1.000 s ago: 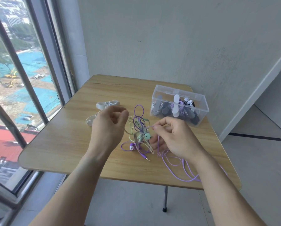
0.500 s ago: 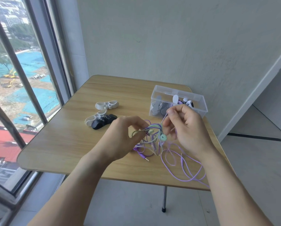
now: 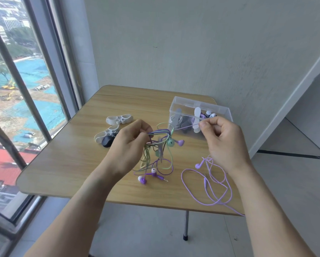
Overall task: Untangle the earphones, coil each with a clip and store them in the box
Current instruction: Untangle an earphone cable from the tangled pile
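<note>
I can read no text, label, brand, number or sign on anything in front of me on this surface (image 3: 66, 164).

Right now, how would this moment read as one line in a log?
step: untangling | left hand: grips earphone tangle | right hand: pinches light purple cord, pulling it taut | box: open, coiled sets inside

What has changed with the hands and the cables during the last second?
Both hands rose from the table. The left hand now grips the tangle and holds it up, while the right hand pinches a light purple cable and draws it out rightward, taut. The clips and the box stayed put.
</note>
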Motion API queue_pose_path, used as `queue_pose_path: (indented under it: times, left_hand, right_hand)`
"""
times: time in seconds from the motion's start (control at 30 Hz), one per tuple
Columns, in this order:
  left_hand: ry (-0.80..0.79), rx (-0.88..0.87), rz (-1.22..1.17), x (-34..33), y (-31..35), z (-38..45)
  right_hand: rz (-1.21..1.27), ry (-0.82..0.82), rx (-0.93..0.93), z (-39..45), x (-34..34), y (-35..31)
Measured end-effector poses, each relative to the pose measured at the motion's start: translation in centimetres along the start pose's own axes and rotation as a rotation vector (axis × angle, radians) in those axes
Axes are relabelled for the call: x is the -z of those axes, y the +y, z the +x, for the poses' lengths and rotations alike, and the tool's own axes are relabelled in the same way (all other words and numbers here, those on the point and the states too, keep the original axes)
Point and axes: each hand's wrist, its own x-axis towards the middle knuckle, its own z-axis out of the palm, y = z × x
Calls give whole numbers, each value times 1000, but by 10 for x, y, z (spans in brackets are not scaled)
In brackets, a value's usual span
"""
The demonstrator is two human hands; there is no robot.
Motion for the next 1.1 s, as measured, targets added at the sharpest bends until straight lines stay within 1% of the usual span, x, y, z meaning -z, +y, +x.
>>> queue_pose_path:
  times: [0.13,0.2,0.27,0.33,0.37,0.43,0.5,0.57,0.63,0.7,0.8,0.87,0.93,1.0,1.1]
  left_hand:
    - [-18,77,-31,1,3,1]
    - [-9,91,-38,-1,6,0]
    - [-23,129,-133,-3,7,-1]
    - [-121,187,-299,-4,7,-1]
    - [-172,211,-343,-6,7,-1]
    - [-186,228,-289,-9,4,-3]
    - [-119,218,-214,-13,3,-4]
    - [-47,197,-214,-13,3,-5]
    - [-11,198,-235,-10,3,-5]
    - [-22,207,-258,-6,3,-5]
    - [-84,196,-229,-2,3,-6]
    - [-121,189,-225,-1,3,-6]
    - [-119,187,-240,0,1,-6]
    - [-97,187,-252,1,1,-5]
    - [-81,203,-268,1,1,-5]
  right_hand:
    - [1,38,-43,0,-3,4]
    - [7,11,-95,-1,-5,3]
    - [110,-81,-194,-3,-9,0]
    - [278,-208,-318,-8,-13,-6]
    - [331,-258,-359,-10,-14,-11]
    - [381,-300,-403,-13,-17,-17]
    - [405,-326,-436,-15,-17,-20]
    - [430,-395,-421,-15,-15,-18]
    - [431,-445,-359,-16,-13,-18]
    - [428,-411,-311,-17,-13,-17]
    - [399,-287,-261,-17,-17,-19]
    - [400,-259,-233,-17,-20,-20]
    - [432,-287,-226,-17,-20,-18]
    - [437,-348,-233,-16,-16,-17]
    - [378,-437,-247,-16,-12,-17]
